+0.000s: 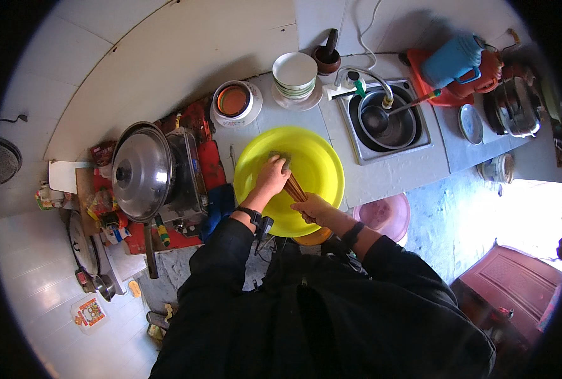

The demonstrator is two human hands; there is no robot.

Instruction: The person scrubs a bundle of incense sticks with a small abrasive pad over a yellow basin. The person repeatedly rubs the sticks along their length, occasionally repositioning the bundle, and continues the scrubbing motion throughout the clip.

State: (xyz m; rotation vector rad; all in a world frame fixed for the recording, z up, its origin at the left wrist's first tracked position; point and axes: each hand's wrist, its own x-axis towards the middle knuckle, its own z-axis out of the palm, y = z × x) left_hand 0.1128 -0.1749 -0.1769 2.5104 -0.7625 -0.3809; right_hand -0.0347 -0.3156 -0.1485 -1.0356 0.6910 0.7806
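Observation:
A wide yellow plastic basin [316, 156] stands at the counter's front edge, in front of me. Over it, my right hand [311, 207] grips one end of a bundle of brown chopsticks [295, 188], which slants up to the left. My left hand [272, 175] holds a greyish scrubbing pad [283, 160] against the far end of the bundle. The fingers of the left hand partly cover the pad. Whether the basin contains water is hard to tell.
To the left, a lidded wok [141, 173] sits on a gas stove [188, 170]. Stacked bowls [294, 76] and a mortar with pestle [327, 54] stand behind the basin. The sink [425, 142] on the right holds a metal pot [401, 130] and ladle [374, 118]. A pink basin [389, 213] is lower right.

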